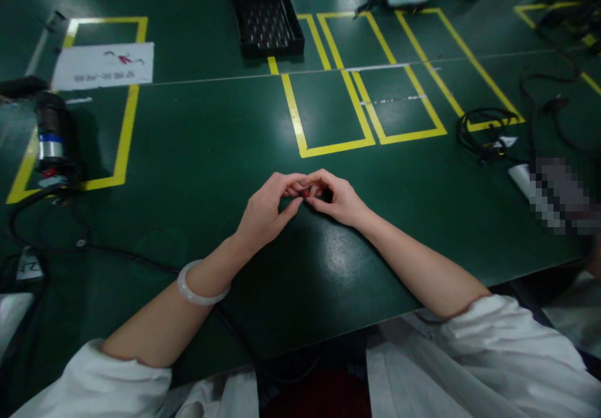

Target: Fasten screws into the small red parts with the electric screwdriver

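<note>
White sleeves (pixel 516 343) cover the upper arms; over the green surface (pixel 211 136), the left hand (pixel 272 204) and right hand (pixel 340 200), fingers curled nearly closed, pinch a small reddish piece (pixel 305 193) between their meeting fingertips.

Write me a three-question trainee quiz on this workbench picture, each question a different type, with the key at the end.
1. Short answer: what colour is the small item at the fingers of the left hand and right hand?

2. Multiple choice: on which side is the pale bangle worn?
a) right
b) left
c) both

3. True or false: the black tray is nearer to the camera than both hands.

Key:
1. Reddish.
2. b.
3. False: the black tray lies beyond both hands, toward the far side.
</note>
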`<state>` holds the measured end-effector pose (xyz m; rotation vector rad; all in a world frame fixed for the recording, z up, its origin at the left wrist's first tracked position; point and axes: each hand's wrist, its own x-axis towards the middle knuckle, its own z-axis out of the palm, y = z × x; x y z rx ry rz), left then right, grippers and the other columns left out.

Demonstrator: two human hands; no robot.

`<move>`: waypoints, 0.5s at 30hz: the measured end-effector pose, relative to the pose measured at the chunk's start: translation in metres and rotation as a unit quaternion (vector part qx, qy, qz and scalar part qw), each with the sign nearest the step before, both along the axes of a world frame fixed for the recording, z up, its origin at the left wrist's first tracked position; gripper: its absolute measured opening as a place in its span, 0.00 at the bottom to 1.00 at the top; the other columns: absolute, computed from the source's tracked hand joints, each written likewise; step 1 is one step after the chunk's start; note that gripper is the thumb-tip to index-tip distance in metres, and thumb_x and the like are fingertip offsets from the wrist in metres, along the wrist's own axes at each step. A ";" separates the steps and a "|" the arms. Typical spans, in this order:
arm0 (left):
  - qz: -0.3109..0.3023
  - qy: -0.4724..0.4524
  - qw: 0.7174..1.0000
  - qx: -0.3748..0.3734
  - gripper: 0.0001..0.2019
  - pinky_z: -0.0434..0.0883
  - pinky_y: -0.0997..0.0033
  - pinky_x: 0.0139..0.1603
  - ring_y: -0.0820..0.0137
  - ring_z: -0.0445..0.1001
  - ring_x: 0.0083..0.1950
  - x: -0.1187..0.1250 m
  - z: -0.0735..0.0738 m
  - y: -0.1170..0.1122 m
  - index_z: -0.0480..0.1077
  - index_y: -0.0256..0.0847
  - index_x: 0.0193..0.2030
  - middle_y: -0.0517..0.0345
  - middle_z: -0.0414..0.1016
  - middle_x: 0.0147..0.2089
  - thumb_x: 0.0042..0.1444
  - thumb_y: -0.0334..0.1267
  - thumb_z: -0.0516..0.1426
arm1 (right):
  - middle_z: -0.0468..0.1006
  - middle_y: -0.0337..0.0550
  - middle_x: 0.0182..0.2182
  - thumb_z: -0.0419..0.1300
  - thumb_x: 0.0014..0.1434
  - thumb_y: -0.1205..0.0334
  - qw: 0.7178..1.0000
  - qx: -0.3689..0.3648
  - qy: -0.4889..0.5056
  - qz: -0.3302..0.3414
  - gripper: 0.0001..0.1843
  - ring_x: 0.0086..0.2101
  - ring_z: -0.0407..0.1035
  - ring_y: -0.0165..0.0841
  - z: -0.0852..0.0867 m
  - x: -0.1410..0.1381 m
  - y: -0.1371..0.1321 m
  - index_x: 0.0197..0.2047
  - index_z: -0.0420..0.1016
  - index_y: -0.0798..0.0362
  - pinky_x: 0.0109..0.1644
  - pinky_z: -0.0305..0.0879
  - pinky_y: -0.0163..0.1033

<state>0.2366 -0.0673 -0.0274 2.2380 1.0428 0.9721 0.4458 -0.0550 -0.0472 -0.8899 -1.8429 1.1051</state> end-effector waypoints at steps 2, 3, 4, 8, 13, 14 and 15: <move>-0.002 0.021 1.000 0.021 0.18 0.75 0.67 0.51 0.69 0.76 0.47 0.000 0.001 -0.001 0.66 0.41 0.60 0.54 0.74 0.48 0.63 0.28 0.57 | 0.79 0.39 0.41 0.60 0.60 0.69 1.000 0.006 -0.007 0.002 0.15 0.33 0.72 0.27 -0.001 0.000 -0.001 0.50 0.70 0.50 0.40 0.67 0.36; -0.002 0.032 0.999 0.030 0.19 0.75 0.66 0.51 0.69 0.76 0.48 0.000 0.002 -0.001 0.66 0.41 0.60 0.54 0.74 0.48 0.63 0.29 0.57 | 0.80 0.40 0.42 0.60 0.60 0.70 1.000 0.011 -0.009 0.000 0.16 0.33 0.72 0.27 -0.001 0.000 -0.001 0.52 0.70 0.50 0.40 0.67 0.36; -0.002 0.043 0.998 0.037 0.19 0.75 0.66 0.51 0.68 0.76 0.48 0.000 0.003 -0.001 0.66 0.41 0.60 0.54 0.74 0.48 0.63 0.29 0.57 | 0.80 0.40 0.43 0.59 0.60 0.70 1.000 0.018 -0.013 -0.002 0.17 0.33 0.73 0.27 -0.001 0.000 -0.001 0.52 0.69 0.50 0.40 0.68 0.36; 0.012 0.073 0.996 0.052 0.20 0.74 0.64 0.52 0.66 0.76 0.49 0.001 0.003 -0.002 0.65 0.41 0.61 0.53 0.75 0.47 0.62 0.30 0.58 | 0.79 0.41 0.43 0.59 0.59 0.73 0.997 0.068 -0.040 -0.015 0.18 0.35 0.73 0.29 0.001 -0.001 -0.003 0.52 0.69 0.50 0.42 0.70 0.37; 0.019 0.062 0.996 0.064 0.23 0.74 0.64 0.53 0.67 0.76 0.47 0.002 0.001 0.000 0.62 0.40 0.63 0.54 0.75 0.46 0.62 0.26 0.55 | 0.76 0.41 0.42 0.60 0.59 0.71 0.990 0.119 -0.056 -0.049 0.19 0.37 0.72 0.31 0.002 -0.002 -0.005 0.53 0.69 0.49 0.43 0.71 0.39; 0.017 0.060 0.996 0.064 0.23 0.74 0.63 0.53 0.67 0.76 0.47 0.002 0.001 0.000 0.62 0.39 0.63 0.54 0.75 0.46 0.61 0.26 0.55 | 0.76 0.41 0.42 0.60 0.60 0.71 0.989 0.124 -0.062 -0.051 0.18 0.38 0.72 0.32 0.002 -0.002 -0.005 0.53 0.69 0.49 0.44 0.71 0.39; 0.016 0.059 0.996 0.065 0.23 0.74 0.63 0.53 0.66 0.76 0.47 0.002 0.001 0.000 0.62 0.39 0.63 0.54 0.75 0.46 0.61 0.26 0.56 | 0.75 0.41 0.42 0.60 0.60 0.71 0.988 0.127 -0.068 -0.052 0.18 0.38 0.72 0.32 0.002 -0.001 -0.005 0.53 0.69 0.48 0.44 0.71 0.39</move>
